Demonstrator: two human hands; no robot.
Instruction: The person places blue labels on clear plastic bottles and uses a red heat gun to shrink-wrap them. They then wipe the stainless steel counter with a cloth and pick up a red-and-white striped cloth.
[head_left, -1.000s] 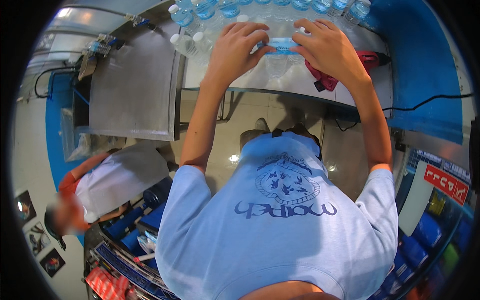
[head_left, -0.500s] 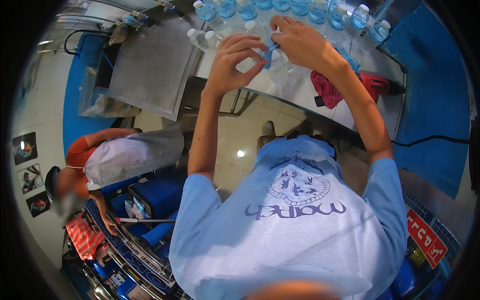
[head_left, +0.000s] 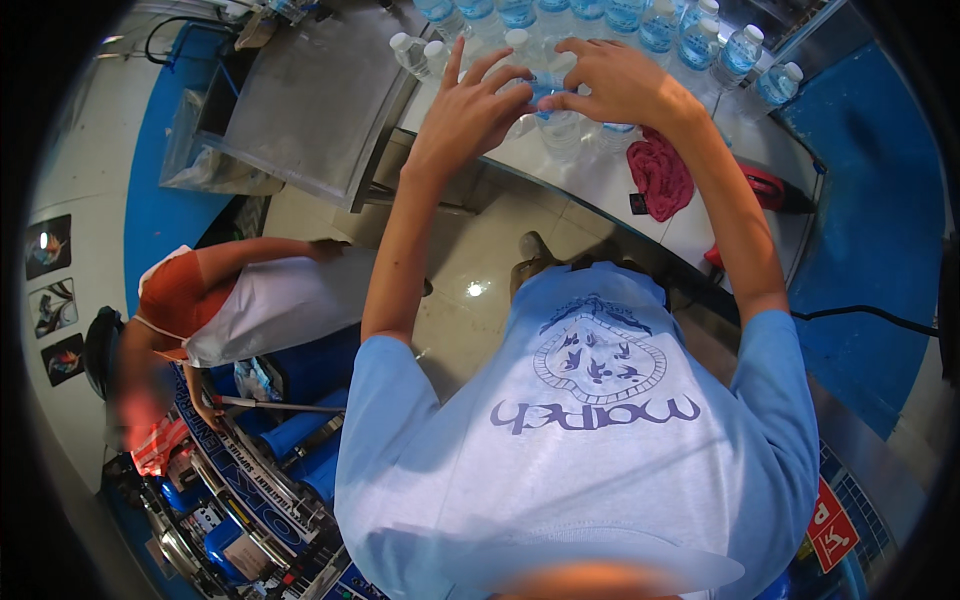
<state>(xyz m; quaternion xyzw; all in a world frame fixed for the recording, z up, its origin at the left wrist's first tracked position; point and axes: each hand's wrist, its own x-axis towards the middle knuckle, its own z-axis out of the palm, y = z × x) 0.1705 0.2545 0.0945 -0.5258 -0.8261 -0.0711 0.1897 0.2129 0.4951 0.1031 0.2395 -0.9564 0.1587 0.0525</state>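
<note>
Head view: the left hand point(head_left: 472, 122) and right hand point(head_left: 628, 90) meet, fingers curled, at a blue label point(head_left: 545, 86) by the upper part of a clear bottle point(head_left: 562, 140), near the front edge of the white table point(head_left: 598, 188). Whether either hand grips the label cannot be told; labelled bottles point(head_left: 698, 46) stand behind, a red cloth point(head_left: 662, 180) to the right

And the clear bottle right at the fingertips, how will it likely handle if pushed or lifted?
The clear bottle looks like thin see-through plastic, so it may dent when squeezed. It appears upright and slim, so a high push could tip it. Its shiny surface may be slippery. I can't tell how full it is.
</note>
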